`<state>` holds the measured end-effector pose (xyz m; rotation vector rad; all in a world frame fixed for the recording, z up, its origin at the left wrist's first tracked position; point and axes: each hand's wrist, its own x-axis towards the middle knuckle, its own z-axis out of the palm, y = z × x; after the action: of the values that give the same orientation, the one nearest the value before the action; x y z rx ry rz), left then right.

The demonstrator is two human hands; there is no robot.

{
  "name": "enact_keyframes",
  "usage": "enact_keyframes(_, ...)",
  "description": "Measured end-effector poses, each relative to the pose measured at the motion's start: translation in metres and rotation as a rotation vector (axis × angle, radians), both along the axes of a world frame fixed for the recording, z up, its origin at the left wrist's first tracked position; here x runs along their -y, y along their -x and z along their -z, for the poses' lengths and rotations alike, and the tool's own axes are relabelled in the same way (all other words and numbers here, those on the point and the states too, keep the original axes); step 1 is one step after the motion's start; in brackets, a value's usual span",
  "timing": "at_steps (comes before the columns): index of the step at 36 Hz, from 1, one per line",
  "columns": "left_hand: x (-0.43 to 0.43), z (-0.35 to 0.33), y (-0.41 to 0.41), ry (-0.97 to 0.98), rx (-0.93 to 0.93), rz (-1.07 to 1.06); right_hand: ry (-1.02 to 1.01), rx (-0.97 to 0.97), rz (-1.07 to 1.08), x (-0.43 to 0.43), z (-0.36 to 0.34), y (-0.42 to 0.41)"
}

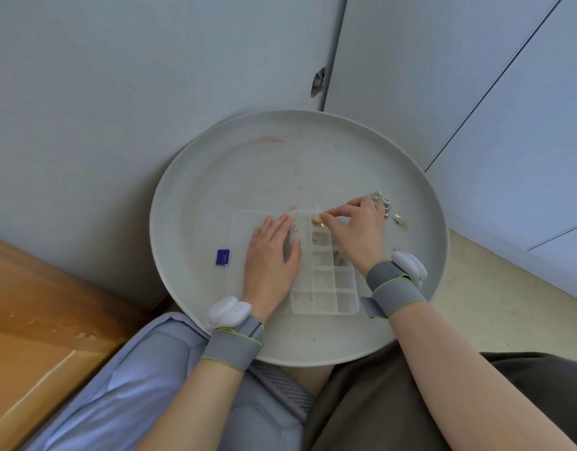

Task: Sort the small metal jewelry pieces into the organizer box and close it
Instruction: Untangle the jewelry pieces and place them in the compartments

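A clear plastic organizer box (pixel 326 288) lies open on the round grey tray (pixel 215 177), its lid (pixel 241 229) folded out flat to the left. My left hand (pixel 272 255) rests flat, fingers apart, on the lid and the box's left edge. My right hand (pixel 355 229) hovers over the box's far compartments, fingertips pinched on a small gold-coloured jewelry piece (pixel 318 219). A few small metal pieces (pixel 337 257) lie in the compartments. A loose pile of metal jewelry pieces (pixel 386 206) lies on the tray to the right of my right hand.
A small blue square (pixel 223 257) lies on the tray left of the lid. The tray sits against grey wall panels (pixel 150 76). A wooden surface (pixel 36 304) is at the lower left. My lap is below the tray.
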<state>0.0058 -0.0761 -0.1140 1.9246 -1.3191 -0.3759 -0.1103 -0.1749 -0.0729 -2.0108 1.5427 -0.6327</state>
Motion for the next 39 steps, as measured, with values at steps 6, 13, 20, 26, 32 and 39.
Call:
enact_keyframes(6, 0.0, 0.001, 0.0, 0.004, 0.006, -0.002, -0.015, -0.016, 0.017, 0.001, -0.004, 0.003)
enact_keyframes(13, 0.001, 0.0, 0.0, 0.002, 0.009, 0.0, 0.131, -0.004, -0.001, 0.001, -0.003, 0.005)
enact_keyframes(20, 0.0, 0.001, -0.001, -0.003, 0.01, 0.0, 0.362, -0.231, -0.112, -0.001, 0.004, 0.008)
enact_keyframes(26, 0.0, 0.001, -0.001, -0.007, 0.014, 0.002, 0.307, -0.286, -0.156, -0.001, 0.005, 0.011)
enact_keyframes(32, 0.0, 0.001, -0.001, -0.006, 0.006, 0.005, 0.296, -0.15, -0.046, 0.009, 0.004, 0.024)
enact_keyframes(39, 0.001, 0.0, 0.0, -0.009, 0.008, 0.007, 0.005, -0.182, 0.194, 0.031, 0.01, 0.062)
